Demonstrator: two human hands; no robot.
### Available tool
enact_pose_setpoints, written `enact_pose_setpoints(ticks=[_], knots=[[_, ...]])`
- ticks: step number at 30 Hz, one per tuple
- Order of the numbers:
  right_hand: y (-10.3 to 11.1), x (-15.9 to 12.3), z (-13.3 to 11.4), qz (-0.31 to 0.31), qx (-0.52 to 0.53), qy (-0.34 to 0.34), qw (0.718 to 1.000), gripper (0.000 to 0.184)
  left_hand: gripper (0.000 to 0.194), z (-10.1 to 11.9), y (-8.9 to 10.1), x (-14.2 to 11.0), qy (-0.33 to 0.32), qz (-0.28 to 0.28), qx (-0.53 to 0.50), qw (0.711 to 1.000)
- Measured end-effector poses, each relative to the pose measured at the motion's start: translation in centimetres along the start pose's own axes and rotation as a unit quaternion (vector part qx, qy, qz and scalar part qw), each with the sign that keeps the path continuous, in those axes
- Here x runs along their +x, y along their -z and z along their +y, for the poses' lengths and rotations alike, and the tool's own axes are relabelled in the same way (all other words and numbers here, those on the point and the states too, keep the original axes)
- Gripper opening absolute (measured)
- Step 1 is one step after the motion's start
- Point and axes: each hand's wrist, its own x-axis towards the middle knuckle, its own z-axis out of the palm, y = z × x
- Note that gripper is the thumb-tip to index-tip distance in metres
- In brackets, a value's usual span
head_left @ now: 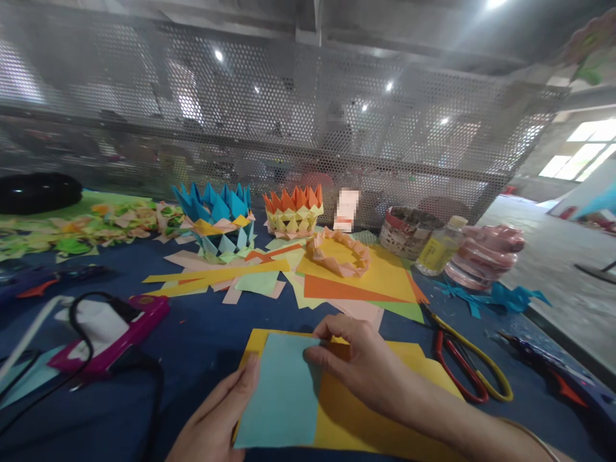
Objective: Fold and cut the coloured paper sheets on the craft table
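Note:
A light blue sheet of paper (282,394) lies over the left part of a larger yellow sheet (366,423) near the front of the table. My left hand (224,407) is closed at the left edge of both sheets, thumb on top and fingers underneath. At the blue sheet's upper right corner, my right hand (363,359) pinches the paper between thumb and curled fingers. Scissors (464,362) with red and yellow handles lie to the right of my right forearm.
Folded-paper crowns stand behind: blue (216,215), orange and yellow (293,212), and a peach ring (339,253). Paper scraps (250,276) spread before them. A magenta power strip (115,333) sits left; a clear bottle (440,247), pink bottle (484,256) and glue gun (553,366) right.

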Motion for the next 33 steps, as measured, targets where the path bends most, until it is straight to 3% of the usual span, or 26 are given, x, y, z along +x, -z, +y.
enact_pose_setpoints(ticks=[7,15,19,21,23,27,33], knots=[[0.0,-0.1,-0.3,0.005,-0.014,-0.005,1.000,0.011,0.068,0.3,-0.4,0.2,0.008,-0.012,0.002,1.000],[-0.1,-0.1,-0.2,0.007,-0.012,-0.005,1.000,0.012,0.062,0.0,-0.3,0.1,0.004,0.011,-0.003,1.000],[-0.2,-0.1,-0.1,0.010,-0.012,-0.004,1.000,0.012,0.052,0.7,-0.8,-0.2,0.045,0.013,-0.055,0.997],[-0.2,-0.1,0.0,0.011,-0.012,0.000,1.000,0.013,0.045,1.8,-1.5,-0.5,0.081,-0.015,-0.104,0.991],[-0.1,-0.1,0.0,0.010,-0.008,0.006,1.000,0.013,0.042,3.2,-2.3,-0.8,0.093,-0.081,-0.135,0.983],[0.0,0.0,-0.1,0.002,0.002,0.001,1.000,0.013,0.051,5.0,-3.3,-1.0,0.031,-0.190,-0.145,0.971],[0.0,0.2,0.1,0.004,0.008,-0.001,1.000,0.014,0.049,4.7,-3.2,-0.4,0.007,-0.188,-0.117,0.975]])
